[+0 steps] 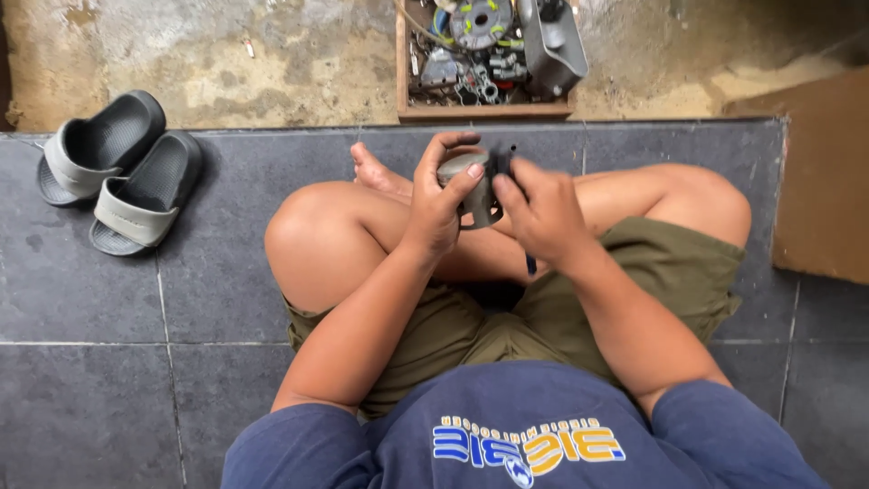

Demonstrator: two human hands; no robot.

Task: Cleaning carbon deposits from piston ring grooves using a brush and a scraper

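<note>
I sit cross-legged on dark grey floor tiles. My left hand (441,195) is wrapped around a short grey metal cylinder (477,192), a piston-like part, held above my shins. My right hand (536,213) presses against the part's right side with its fingers curled; a dark slim tool or strip (530,264) sticks out below that hand. What the right fingers do on the part is hidden.
A wooden tray (483,110) with several metal engine parts sits just past the tile edge ahead. A pair of grey slippers (122,167) lies at the left. A brown board (824,181) rests at the right. Rough concrete lies beyond the tiles.
</note>
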